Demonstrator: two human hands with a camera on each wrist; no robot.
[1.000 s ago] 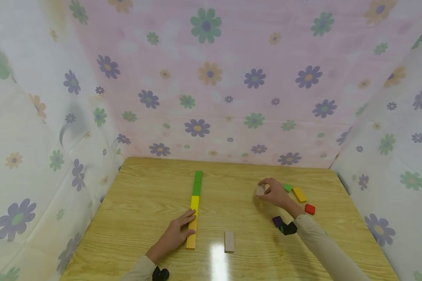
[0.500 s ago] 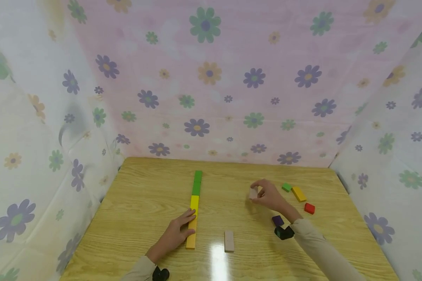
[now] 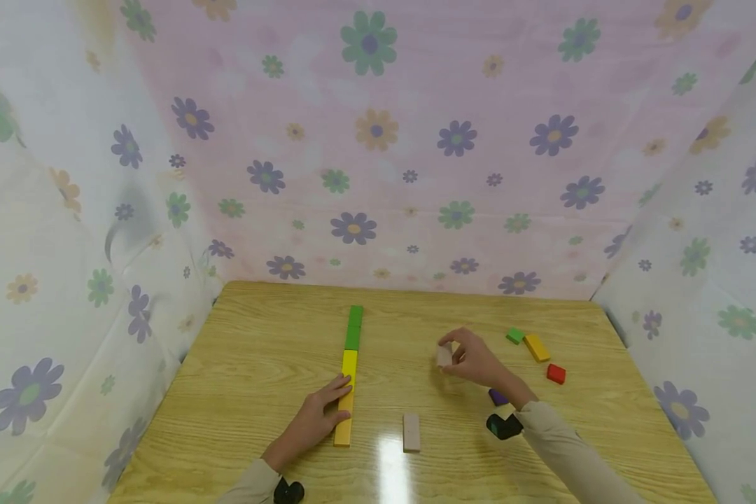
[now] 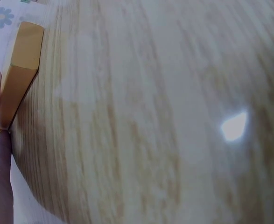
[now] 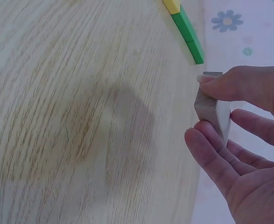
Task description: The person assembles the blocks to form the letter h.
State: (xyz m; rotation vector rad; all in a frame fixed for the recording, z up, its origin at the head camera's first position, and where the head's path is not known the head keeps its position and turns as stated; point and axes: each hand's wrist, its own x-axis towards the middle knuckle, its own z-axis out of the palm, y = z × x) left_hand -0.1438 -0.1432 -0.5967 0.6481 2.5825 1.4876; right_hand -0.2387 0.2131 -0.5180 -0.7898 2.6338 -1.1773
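Observation:
A straight row of blocks runs away across the table: an orange block (image 3: pixel 342 434) nearest, then a yellow block (image 3: pixel 349 360), then green blocks (image 3: pixel 353 338) at the far end. My left hand (image 3: pixel 313 421) rests on the orange and yellow part, fingers reaching across it. The left wrist view shows the orange block (image 4: pixel 20 74) with thumb and fingers at its edge. To the right of the row, my right hand (image 3: pixel 477 359) pinches a plain wooden block (image 3: pixel 444 355) between thumb and fingers, held above the tabletop in the right wrist view.
Another plain wooden block (image 3: pixel 411 432) lies near the front middle. At the right are a small green block (image 3: pixel 514 336), a yellow-orange block (image 3: pixel 537 348), a red block (image 3: pixel 556 374) and a purple block (image 3: pixel 498 397) partly behind the right wrist. Flowered cloth (image 3: pixel 416 196) surrounds the table.
My right hand has moved left and slightly nearer with the wooden block, away from the coloured blocks at the right. The left hand has stayed on the row.

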